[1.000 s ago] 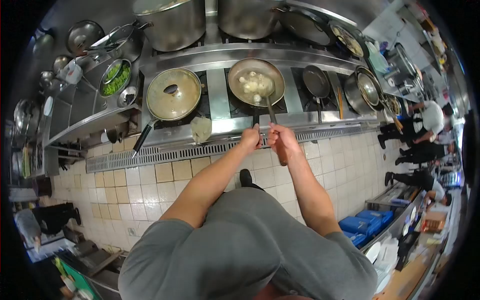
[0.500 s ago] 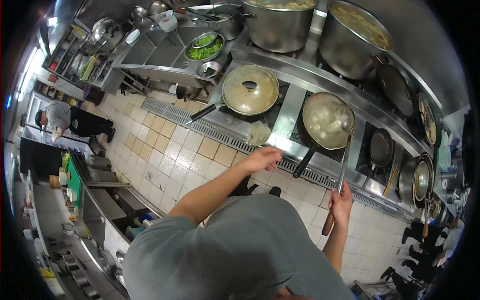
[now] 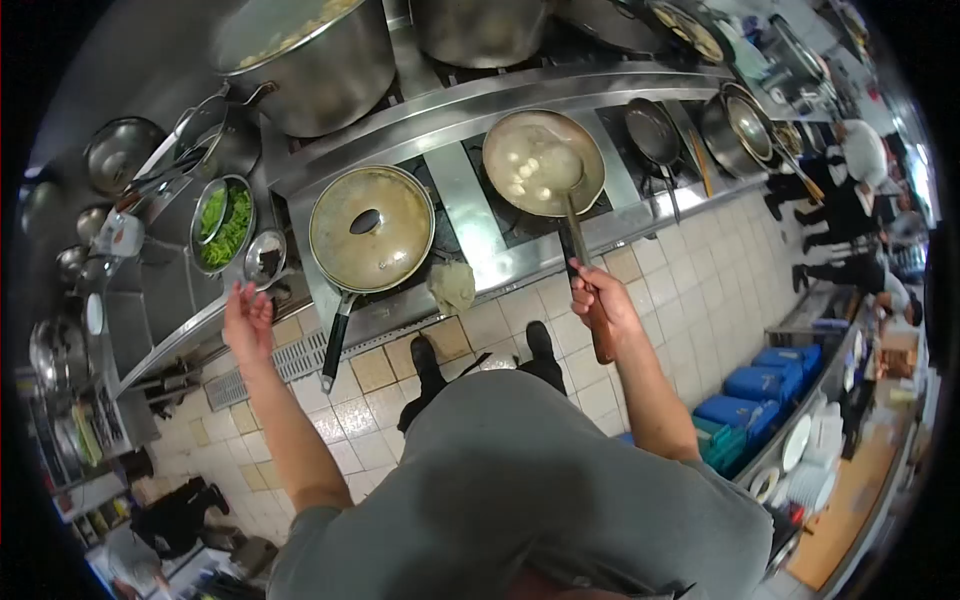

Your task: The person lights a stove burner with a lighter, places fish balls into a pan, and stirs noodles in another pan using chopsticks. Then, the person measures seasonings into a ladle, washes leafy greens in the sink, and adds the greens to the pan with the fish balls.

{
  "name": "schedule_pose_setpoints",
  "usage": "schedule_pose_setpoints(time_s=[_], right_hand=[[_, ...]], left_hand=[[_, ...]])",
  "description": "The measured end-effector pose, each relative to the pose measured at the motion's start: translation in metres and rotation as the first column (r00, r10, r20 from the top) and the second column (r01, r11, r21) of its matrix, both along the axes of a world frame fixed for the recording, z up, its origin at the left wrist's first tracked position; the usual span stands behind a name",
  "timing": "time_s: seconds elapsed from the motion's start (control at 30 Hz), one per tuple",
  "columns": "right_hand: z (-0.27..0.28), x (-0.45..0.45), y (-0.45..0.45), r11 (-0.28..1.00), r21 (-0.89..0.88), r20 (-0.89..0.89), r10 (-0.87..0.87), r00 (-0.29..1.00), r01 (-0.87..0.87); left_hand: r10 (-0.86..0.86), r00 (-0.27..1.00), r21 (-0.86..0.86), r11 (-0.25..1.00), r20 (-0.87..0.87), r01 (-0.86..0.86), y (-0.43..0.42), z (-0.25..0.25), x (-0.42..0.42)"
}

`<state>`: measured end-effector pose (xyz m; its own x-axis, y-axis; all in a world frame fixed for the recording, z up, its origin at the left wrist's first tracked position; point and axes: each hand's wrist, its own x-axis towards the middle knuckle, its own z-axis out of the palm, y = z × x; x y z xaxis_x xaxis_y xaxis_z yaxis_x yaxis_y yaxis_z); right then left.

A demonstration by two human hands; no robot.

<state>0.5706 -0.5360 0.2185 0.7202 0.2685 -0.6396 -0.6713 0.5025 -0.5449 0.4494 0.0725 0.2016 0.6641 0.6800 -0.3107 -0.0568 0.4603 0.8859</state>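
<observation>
My right hand [image 3: 603,305] is closed round the wooden handle of a long ladle [image 3: 576,228]. The ladle's bowl rests inside a frying pan [image 3: 598,195] that holds cloudy liquid and several pale pieces. Off to the left, my left hand [image 3: 248,325] reaches out with its fingers apart and holds nothing. Just beyond its fingertips is a small metal bowl [image 3: 280,262] with dark bits in it. A larger metal bowl of chopped greens [image 3: 228,238] sits beside that one. Between my hands, a glass-lidded pan [image 3: 375,245] stands on the stove with its black handle toward me.
A crumpled cloth [image 3: 452,288] lies on the stove's front edge. Large stockpots [image 3: 335,75] stand behind the burners. A small dark pan [image 3: 652,132] is at the right. Blue containers [image 3: 765,378] line the right counter. Other people [image 3: 862,155] are at far right and lower left.
The view has swung, so the stove sits further left and squarer to me. My left hand has moved left, from near the cloth to the small bowl. The right hand keeps the ladle in the pan.
</observation>
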Motion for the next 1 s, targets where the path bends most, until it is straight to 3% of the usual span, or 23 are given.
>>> schedule_pose_setpoints(time_s=[0.03, 0.1, 0.13, 0.17, 0.27, 0.37, 0.43, 0.47, 0.5, 0.53, 0.6, 0.63, 0.67, 0.73, 0.77, 0.8, 0.87, 0.9, 0.97, 1.0], right_hand=[[0.007, -0.003, 0.017, 0.984, 0.152, -0.101, -0.076, 0.992, 0.091], [-0.022, 0.0, 0.016, 0.848, 0.521, -0.119, -0.041, 0.992, 0.098], [-0.016, -0.001, 0.025, 0.837, 0.54, -0.067, -0.055, 0.996, 0.083], [-0.002, -0.003, 0.037, 0.869, 0.48, -0.101, -0.081, 0.992, 0.12], [0.033, -0.015, 0.069, 0.991, 0.008, -0.007, -0.136, 0.991, 0.136], [0.05, -0.026, 0.084, 0.957, -0.222, 0.101, -0.168, 0.981, 0.187], [0.069, -0.036, 0.096, 0.891, -0.421, 0.231, -0.073, 0.97, 0.168], [0.076, -0.04, 0.097, 0.883, -0.43, 0.234, -0.091, 0.968, 0.187], [0.082, -0.042, 0.098, 0.794, -0.588, 0.286, 0.024, 0.958, 0.156], [0.085, -0.043, 0.1, 0.677, -0.724, 0.31, 0.152, 0.939, 0.129], [0.084, -0.047, 0.107, 0.632, -0.758, 0.33, 0.156, 0.931, 0.163], [0.083, -0.048, 0.11, 0.582, -0.79, 0.349, 0.168, 0.922, 0.193], [0.078, -0.046, 0.111, 0.585, -0.788, 0.352, 0.17, 0.921, 0.193], [0.057, -0.045, 0.112, 0.61, -0.768, 0.345, 0.134, 0.929, 0.197], [0.049, -0.045, 0.114, 0.611, -0.769, 0.342, 0.145, 0.929, 0.188], [0.043, -0.042, 0.115, 0.607, -0.777, 0.314, 0.146, 0.938, 0.166], [0.044, -0.04, 0.123, 0.63, -0.761, 0.301, 0.125, 0.945, 0.158], [0.045, -0.04, 0.125, 0.629, -0.761, 0.301, 0.128, 0.945, 0.157], [0.046, -0.041, 0.123, 0.621, -0.774, 0.262, 0.138, 0.955, 0.123], [0.044, -0.042, 0.118, 0.617, -0.779, 0.263, 0.159, 0.952, 0.112]], left_hand=[[0.03, 0.999, -0.055, 0.998, 0.01, -0.029, 0.029, -0.009, 0.005], [0.161, 0.982, -0.102, 0.98, -0.094, -0.17, 0.097, -0.027, 0.032], [0.145, 0.985, -0.085, 0.985, -0.091, -0.153, 0.137, -0.039, 0.042], [0.131, 0.988, -0.071, 0.988, -0.082, -0.137, 0.173, -0.052, 0.055], [0.132, 0.986, -0.064, 0.988, -0.105, -0.14, 0.243, -0.079, 0.088], [0.14, 0.962, -0.037, 0.988, -0.234, -0.153, 0.278, -0.087, 0.102], [0.087, 0.933, 0.003, 0.996, -0.35, -0.091, 0.289, -0.103, 0.118], [0.062, 0.944, 0.021, 0.998, -0.325, -0.059, 0.295, -0.113, 0.119], [0.041, 0.945, 0.01, 0.999, -0.324, -0.04, 0.294, -0.119, 0.125], [0.283, 0.789, 0.616, 0.774, -0.545, 0.147, 0.297, -0.121, 0.127], [0.457, 0.833, 0.932, 0.317, -0.314, 0.178, 0.283, -0.119, 0.131], [0.318, 0.947, 0.888, 0.448, -0.053, -0.101, 0.214, -0.093, 0.135], [0.118, 0.989, 0.849, 0.529, -0.087, 0.012, 0.144, -0.075, 0.137], [-0.3, 0.911, 0.801, 0.447, -0.284, 0.397, -0.013, 0.003, 0.12], [-0.449, 0.865, 0.862, 0.323, -0.224, 0.391, -0.052, -0.03, 0.122], [-0.45, 0.826, 0.916, 0.04, -0.341, 0.4, -0.086, -0.027, 0.128], [-0.291, 0.845, 0.892, -0.098, -0.449, 0.44, -0.125, -0.016, 0.135], [-0.289, 0.846, 0.893, -0.096, -0.448, 0.44, -0.127, -0.022, 0.143], [-0.179, 0.715, 0.736, -0.133, -0.676, 0.663, -0.135, -0.037, 0.164], [-0.183, 0.719, 0.741, -0.141, -0.671, 0.656, -0.136, -0.036, 0.168]])
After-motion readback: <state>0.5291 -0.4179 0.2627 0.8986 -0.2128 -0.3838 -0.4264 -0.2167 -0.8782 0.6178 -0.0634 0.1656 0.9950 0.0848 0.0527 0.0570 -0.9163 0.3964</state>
